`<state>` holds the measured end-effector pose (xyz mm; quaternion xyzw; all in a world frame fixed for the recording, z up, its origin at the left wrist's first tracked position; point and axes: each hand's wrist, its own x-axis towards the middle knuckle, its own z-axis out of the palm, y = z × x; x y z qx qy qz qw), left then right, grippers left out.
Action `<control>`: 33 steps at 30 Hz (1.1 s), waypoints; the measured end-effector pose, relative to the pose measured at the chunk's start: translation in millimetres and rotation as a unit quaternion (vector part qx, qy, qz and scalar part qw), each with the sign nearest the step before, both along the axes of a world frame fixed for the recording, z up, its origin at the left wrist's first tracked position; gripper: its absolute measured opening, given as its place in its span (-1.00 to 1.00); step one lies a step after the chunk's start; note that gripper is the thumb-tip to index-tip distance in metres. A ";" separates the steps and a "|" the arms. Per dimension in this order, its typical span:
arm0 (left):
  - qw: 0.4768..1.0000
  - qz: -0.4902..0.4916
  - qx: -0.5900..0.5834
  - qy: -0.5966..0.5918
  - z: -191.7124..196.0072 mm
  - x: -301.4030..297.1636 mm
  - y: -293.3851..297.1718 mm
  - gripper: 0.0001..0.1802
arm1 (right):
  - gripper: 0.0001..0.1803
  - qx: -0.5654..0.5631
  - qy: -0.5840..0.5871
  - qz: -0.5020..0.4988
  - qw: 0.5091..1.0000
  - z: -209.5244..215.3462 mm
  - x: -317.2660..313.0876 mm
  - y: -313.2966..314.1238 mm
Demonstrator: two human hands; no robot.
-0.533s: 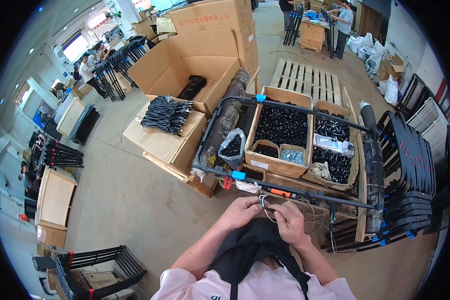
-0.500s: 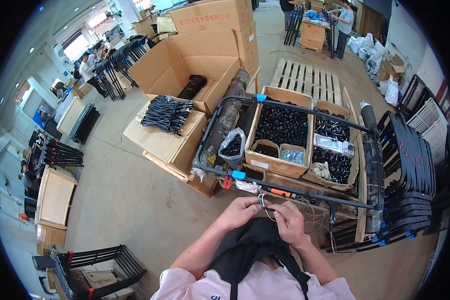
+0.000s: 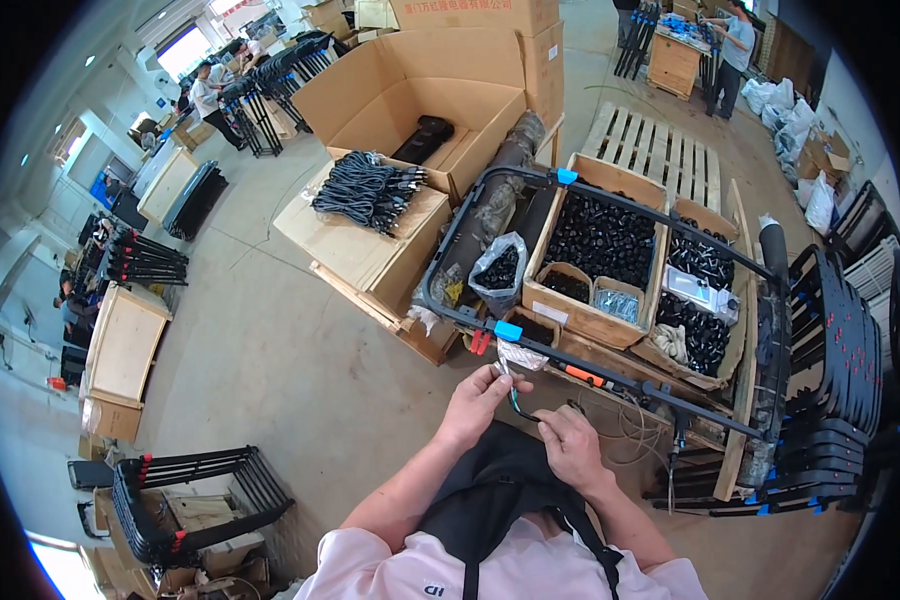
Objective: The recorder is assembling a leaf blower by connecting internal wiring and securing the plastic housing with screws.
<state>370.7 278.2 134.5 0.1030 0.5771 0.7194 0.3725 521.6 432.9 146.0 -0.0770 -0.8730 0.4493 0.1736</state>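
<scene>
While 2 hands (image 3: 473,405) (image 3: 572,447) hold a cable (image 3: 515,403), gripped parts hidden

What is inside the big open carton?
A black item lies in the carton. Its near side hides part of the bottom; anything there, or beneath the item, cannot be seen.

Between the left hand (image 3: 473,405) and right hand (image 3: 570,447) runs a cable (image 3: 515,402), before a frame (image 3: 660,392). Behind its near bar sits a parts box (image 3: 595,324); left, a cord bundle (image 3: 370,190) on a crate (image 3: 370,258); behind, a pallet (image 3: 660,150).
</scene>
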 end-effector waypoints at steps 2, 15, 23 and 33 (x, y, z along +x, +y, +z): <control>0.998 0.007 -0.032 0.050 -13.5 -6.0 -4.6 -0.74 | -0.83 0.023 -0.021 0.001 1.000 -12.6 -7.6 -8.0; 0.979 0.104 -0.028 -0.176 -114.1 -105.4 -56.2 -0.74 | -0.73 -0.123 -0.149 -0.008 0.981 -111.7 -104.5 -64.5; 0.983 0.055 -0.088 -0.152 -135.0 -183.4 -65.0 -0.76 | -0.69 -0.229 -0.255 -0.069 0.937 -158.4 -163.6 -91.7; 0.981 -0.098 -0.101 -0.134 -142.6 -219.3 -60.8 -0.74 | -0.71 -0.280 -0.262 -0.131 0.914 -155.6 -172.3 -108.1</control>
